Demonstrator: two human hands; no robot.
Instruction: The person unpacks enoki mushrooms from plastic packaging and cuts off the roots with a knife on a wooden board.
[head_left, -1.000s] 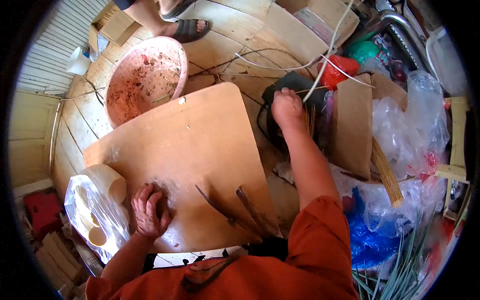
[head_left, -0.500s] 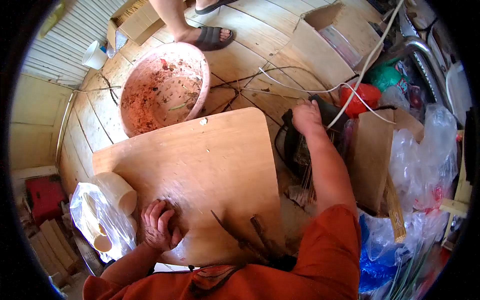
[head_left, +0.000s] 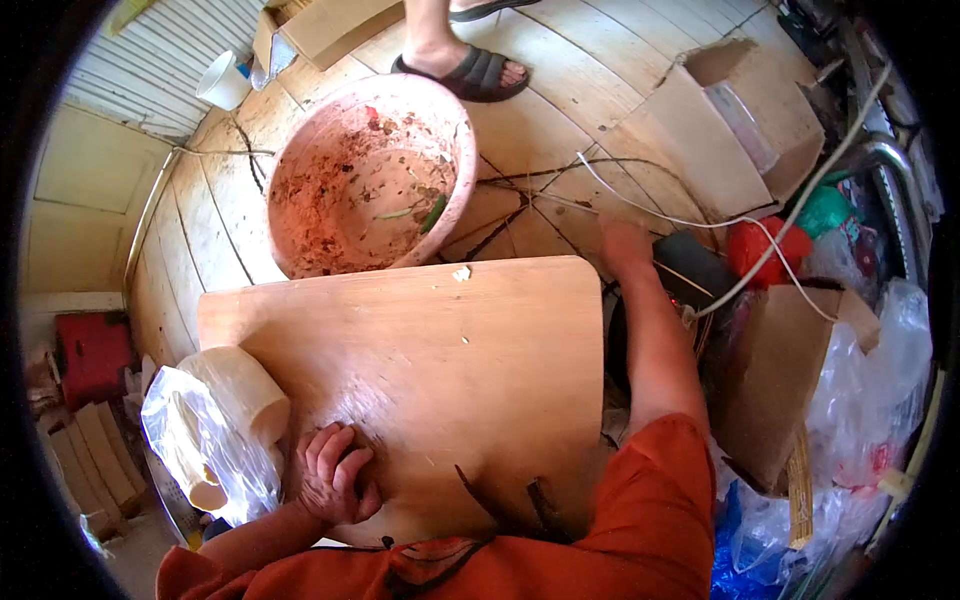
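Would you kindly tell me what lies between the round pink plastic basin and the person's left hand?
The pale wooden board lies between the pink basin and left hand, as the head view shows.

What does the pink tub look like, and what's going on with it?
The pink tub is round and wide-rimmed, apparently plastic. Its inner wall is smeared with reddish-brown residue and dark flecks, and a few green pieces lie inside. It sits on the plank floor just beyond the wooden board, whose far edge overlaps its near side in view. Neither hand touches it.
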